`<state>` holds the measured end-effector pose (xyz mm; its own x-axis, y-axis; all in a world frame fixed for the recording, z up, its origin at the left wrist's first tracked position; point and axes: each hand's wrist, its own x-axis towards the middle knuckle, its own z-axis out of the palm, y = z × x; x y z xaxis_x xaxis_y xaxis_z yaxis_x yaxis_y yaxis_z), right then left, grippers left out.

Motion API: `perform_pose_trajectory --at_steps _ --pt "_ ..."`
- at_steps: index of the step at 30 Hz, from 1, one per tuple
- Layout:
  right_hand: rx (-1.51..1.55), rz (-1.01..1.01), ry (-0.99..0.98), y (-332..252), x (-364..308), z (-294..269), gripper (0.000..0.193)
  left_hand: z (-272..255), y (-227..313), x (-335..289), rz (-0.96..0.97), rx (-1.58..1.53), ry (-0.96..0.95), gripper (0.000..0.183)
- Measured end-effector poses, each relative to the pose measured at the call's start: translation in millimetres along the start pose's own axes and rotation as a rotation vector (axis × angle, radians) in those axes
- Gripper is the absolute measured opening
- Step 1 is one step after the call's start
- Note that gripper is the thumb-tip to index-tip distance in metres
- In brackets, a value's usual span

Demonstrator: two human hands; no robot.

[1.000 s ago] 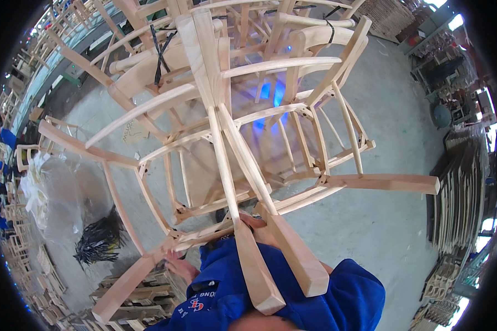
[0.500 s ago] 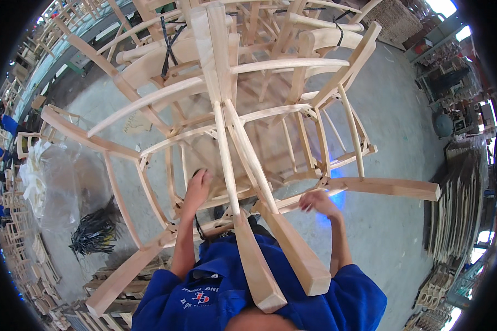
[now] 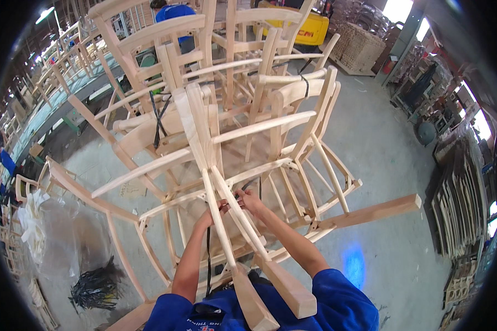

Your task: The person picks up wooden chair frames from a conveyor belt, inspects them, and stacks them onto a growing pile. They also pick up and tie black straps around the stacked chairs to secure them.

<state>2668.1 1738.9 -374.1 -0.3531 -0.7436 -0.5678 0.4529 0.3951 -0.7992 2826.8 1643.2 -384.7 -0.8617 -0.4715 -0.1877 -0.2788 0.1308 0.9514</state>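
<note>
Unfinished pale wooden chair frames [image 3: 265, 168] are stacked upside down and nested in front of me, their thick legs pointing toward my chest. My left hand [image 3: 209, 216] is closed beside two slim rails [image 3: 220, 215], and a narrow black strap [image 3: 208, 251] hangs below it. Just across those rails, my right hand [image 3: 252, 204] has its fingers bent together, with a dark piece of strap rising beside it. Both hands meet around the strap in the middle of the stack. The rails partly cover the fingertips.
More chair frames [image 3: 165, 33] tied with black straps stand beyond. On the floor at left lie clear plastic wrap [image 3: 66, 231] and a bundle of black straps [image 3: 96, 287]. Stacked boards [image 3: 458, 204] line the right. A co-worker in blue [image 3: 174, 12] and a yellow machine [image 3: 298, 25] are farther back.
My right hand has swung in from the right to meet my left hand at the rails. The left has shifted slightly right. The view has tilted up, showing more of the far chairs.
</note>
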Motion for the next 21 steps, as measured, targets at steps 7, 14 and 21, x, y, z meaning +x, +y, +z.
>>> perform_pose_trajectory --at_steps 7,14,21 --pt "0.1 -0.331 0.061 -97.2 30.5 -10.8 0.029 -93.1 30.7 5.4 -0.095 0.123 0.512 0.022" --pt "-0.146 -0.48 -0.006 -146.1 34.5 16.7 0.026 -118.3 80.7 4.8 -0.001 -0.412 0.411 0.029" --pt "-0.335 -0.623 0.035 -168.9 24.6 31.4 0.026 -120.9 99.0 1.9 0.194 -0.618 0.115 0.025"
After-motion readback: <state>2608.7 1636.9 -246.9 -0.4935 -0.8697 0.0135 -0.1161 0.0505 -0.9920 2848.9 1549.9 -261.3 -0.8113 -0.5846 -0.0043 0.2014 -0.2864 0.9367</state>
